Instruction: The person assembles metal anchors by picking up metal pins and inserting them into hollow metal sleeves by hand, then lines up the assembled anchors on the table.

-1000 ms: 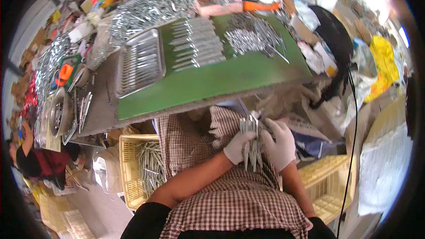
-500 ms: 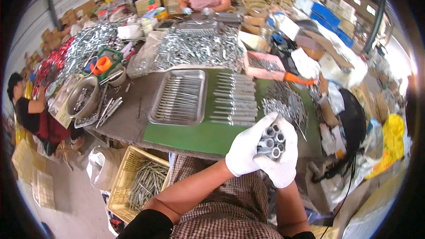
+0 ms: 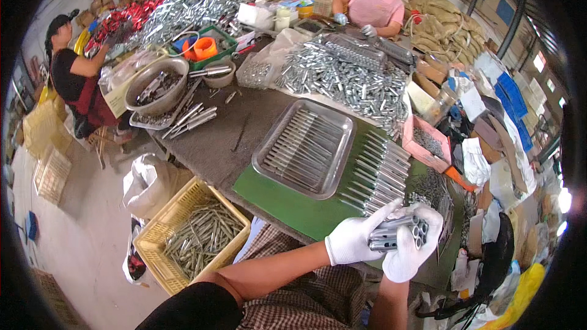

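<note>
A: Both gloved hands are wrapped round one bundle of metal tubes (image 3: pixel 397 235), held just above the near edge of the green mat (image 3: pixel 287 205); what strikes you as risky?

B: The bundle is loose, I'd judge; several tubes lie side by side with nothing binding them but the gloves; if either grip slackens, the outer ones could slide out endwise and drop past the table edge, perhaps toward the yellow basket (image 3: pixel 189 235) of like parts on the floor, perhaps onto the lap.

A: And the row of tubes (image 3: pixel 379 174) already laid on the mat?

B: It sits just beyond the hands; a careless set-down could knock that row askew, or push pieces against the steel tray (image 3: pixel 306 146) beside it.

A: Where exactly are the tubes against the fingers?

B: The left hand (image 3: pixel 354 238) cups them from the near-left side, its fingers curled over the top, the forefinger stretched up along the bundle; the right hand (image 3: pixel 413 250) closes on them from below and the right, its fingers (image 3: pixel 428 223) bent round the open tube ends, which face right; so the tubes lie between the two palms, pinched from both sides.

A: How tight is the hold?

B: The gloves hide most of the contact; it looks firm, but I can't be sure.
</note>
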{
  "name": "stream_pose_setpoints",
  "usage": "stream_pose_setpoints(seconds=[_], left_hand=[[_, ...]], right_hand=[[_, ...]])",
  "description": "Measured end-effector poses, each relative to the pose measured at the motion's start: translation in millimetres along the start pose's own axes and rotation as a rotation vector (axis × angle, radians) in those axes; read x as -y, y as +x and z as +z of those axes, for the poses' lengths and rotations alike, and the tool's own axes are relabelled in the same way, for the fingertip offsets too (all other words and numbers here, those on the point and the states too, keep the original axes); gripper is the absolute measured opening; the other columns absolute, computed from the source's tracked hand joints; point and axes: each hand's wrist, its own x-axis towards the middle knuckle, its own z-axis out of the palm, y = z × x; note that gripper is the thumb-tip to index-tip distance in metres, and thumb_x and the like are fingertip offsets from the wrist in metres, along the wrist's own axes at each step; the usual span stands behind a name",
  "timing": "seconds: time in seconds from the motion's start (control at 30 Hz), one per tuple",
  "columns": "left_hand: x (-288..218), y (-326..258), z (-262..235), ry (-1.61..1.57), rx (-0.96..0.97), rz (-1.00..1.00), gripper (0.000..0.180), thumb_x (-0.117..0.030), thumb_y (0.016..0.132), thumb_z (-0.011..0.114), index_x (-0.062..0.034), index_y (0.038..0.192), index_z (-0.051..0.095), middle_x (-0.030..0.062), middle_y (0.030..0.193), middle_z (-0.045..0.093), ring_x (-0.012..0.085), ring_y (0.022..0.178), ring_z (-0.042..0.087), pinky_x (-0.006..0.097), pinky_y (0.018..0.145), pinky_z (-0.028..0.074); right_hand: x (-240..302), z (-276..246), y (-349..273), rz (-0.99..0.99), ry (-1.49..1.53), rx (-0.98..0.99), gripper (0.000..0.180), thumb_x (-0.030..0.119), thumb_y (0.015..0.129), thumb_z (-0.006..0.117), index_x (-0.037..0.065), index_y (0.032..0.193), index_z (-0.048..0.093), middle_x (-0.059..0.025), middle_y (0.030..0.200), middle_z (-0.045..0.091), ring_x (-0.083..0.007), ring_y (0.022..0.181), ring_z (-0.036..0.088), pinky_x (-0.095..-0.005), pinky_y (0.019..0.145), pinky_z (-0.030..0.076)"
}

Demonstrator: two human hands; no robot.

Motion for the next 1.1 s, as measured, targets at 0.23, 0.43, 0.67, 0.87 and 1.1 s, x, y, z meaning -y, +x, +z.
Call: stream_pose_setpoints(seconds=[0.23,0.43,0.67,0.87,1.1], left_hand=[[12,-27,-40,-0.061,-0.25,0.068,0.083,-0.02,0.067,0.076,-0.0063,0.134,0.03,0.0172,0.1,0.062,0.0362,0.078,0.064,0.039,0.067,0.053],[64,-83,-84,-0.157,-0.238,-0.183,0.075,-0.012,0.07,0.071,-0.0047,0.133,0.03,0.0174,0.108,0.062,0.0357,0.088,0.064,0.037,0.074,0.052],[38,-74,-99,0.006,-0.271,-0.073,0.076,-0.01,0.068,0.071,-0.0083,0.134,0.033,0.015,0.108,0.063,0.0338,0.089,0.064,0.037,0.075,0.052],[40,-78,-105,-0.085,-0.234,-0.103,0.073,-0.009,0.069,0.069,-0.0081,0.134,0.034,0.0118,0.111,0.063,0.0352,0.086,0.064,0.039,0.072,0.052],[39,-77,-102,-0.097,-0.206,-0.173,0.078,-0.014,0.056,0.077,-0.0038,0.126,0.044,0.015,0.106,0.06,0.0295,0.092,0.062,0.035,0.082,0.049]], right_hand=[[6,40,4,-0.133,0.083,0.372,0.09,0.048,0.056,0.083,0.002,0.121,0.04,-0.019,0.12,0.047,-0.031,0.109,0.048,-0.0436,0.094,0.037],[-9,93,50,-0.113,0.019,0.637,0.039,0.03,0.091,0.05,-0.001,0.115,0.054,-0.0179,0.126,0.05,-0.0289,0.117,0.047,-0.0376,0.099,0.036],[-111,155,96,-0.205,-0.834,0.837,0.011,0.021,0.079,0.062,0.011,0.083,0.066,-0.0092,0.087,0.063,-0.0276,0.079,0.061,-0.0363,0.072,0.049],[-125,185,110,-0.019,-1.15,1.047,0.02,0.027,0.077,0.057,0.013,0.086,0.069,-0.0135,0.091,0.065,-0.0312,0.088,0.062,-0.04,0.078,0.049],[-133,184,126,0.163,-1.105,1.198,0.028,0.032,0.074,0.062,0.01,0.089,0.068,-0.0138,0.095,0.066,-0.0296,0.091,0.063,-0.0366,0.082,0.048]])
